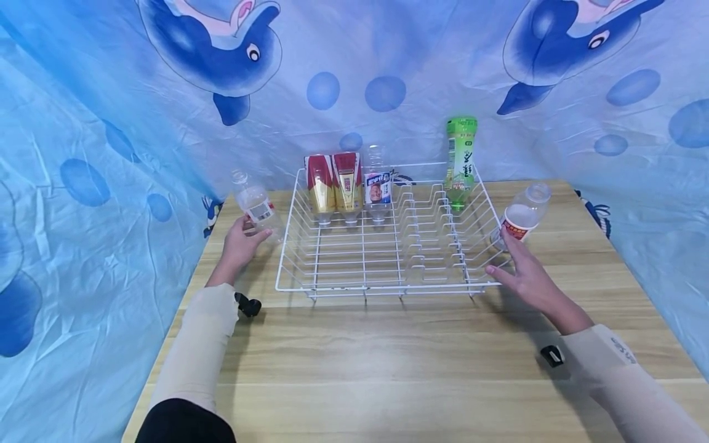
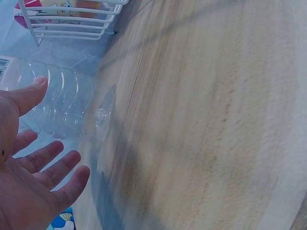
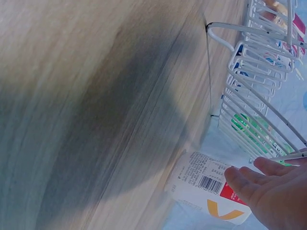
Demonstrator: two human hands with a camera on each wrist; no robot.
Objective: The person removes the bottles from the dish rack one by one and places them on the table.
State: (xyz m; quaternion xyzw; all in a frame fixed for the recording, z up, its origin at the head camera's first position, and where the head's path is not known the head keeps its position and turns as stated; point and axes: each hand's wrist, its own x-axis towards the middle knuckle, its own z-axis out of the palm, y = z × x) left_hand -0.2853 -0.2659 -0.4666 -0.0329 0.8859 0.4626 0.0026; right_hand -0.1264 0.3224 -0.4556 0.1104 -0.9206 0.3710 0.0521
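At the left of the rack stands a clear plastic bottle (image 1: 256, 200) with a barcode label, uncapped. My left hand (image 1: 239, 241) is beside its lower part, fingers spread and thumb extended; in the left wrist view the hand (image 2: 33, 158) lies loosely around the ridged bottle (image 2: 60, 98), and contact is unclear. Right of the rack is a wide-mouthed bottle (image 1: 523, 212) with a white and red label. My right hand (image 1: 523, 274) reaches to it with fingers extended, close to the rack's corner. In the right wrist view, fingertips (image 3: 235, 177) meet the bottle's label (image 3: 204, 179).
A white wire dish rack (image 1: 382, 289) stands on the wooden table (image 1: 354, 369). Inside, neck down, are two red-and-gold bottles (image 1: 320, 184), a clear labelled bottle (image 1: 378, 191) and a green bottle (image 1: 461, 157). Blue dolphin-printed sheeting (image 1: 354, 55) surrounds the table.
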